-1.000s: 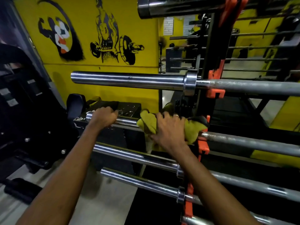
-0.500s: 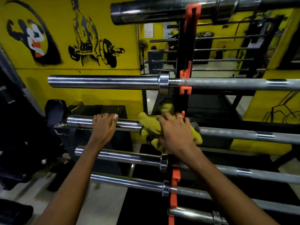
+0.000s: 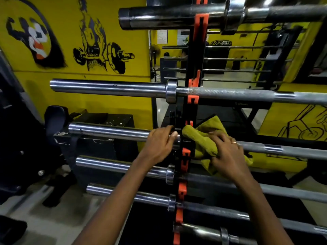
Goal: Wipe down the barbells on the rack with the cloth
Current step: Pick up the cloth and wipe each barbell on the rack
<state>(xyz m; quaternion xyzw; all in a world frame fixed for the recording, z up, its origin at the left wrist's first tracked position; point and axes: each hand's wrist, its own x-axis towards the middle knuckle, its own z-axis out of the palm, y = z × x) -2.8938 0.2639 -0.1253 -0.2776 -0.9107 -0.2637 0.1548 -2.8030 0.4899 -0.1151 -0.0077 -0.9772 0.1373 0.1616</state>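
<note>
Faced the rack [image 3: 192,110], a black upright with orange hooks [image 3: 193,99], running from 12 to 6 o'clock through the centre. Counted six barbells lying across it, one above the other, from the top barbell [image 3: 177,16] at 12 o'clock down to the lowest barbell [image 3: 203,230] at 6 o'clock. Worked on the third barbell [image 3: 109,130] from the top. Held the olive-yellow cloth [image 3: 203,138] bunched over this bar's shaft, just at the 3 o'clock side of the upright. Gripped the cloth with the right hand [image 3: 228,152], fingers curled into it and pressing it on the steel. Had the left hand [image 3: 159,147] wrapped around the thick sleeve of the same bar, just at the 9 o'clock side of the upright, probably to steady it. Could not tell from the shine which bars were already wiped. Judged the task as midway at best: shaft toward 3 o'clock not yet covered, three lower bars probably left.
</note>
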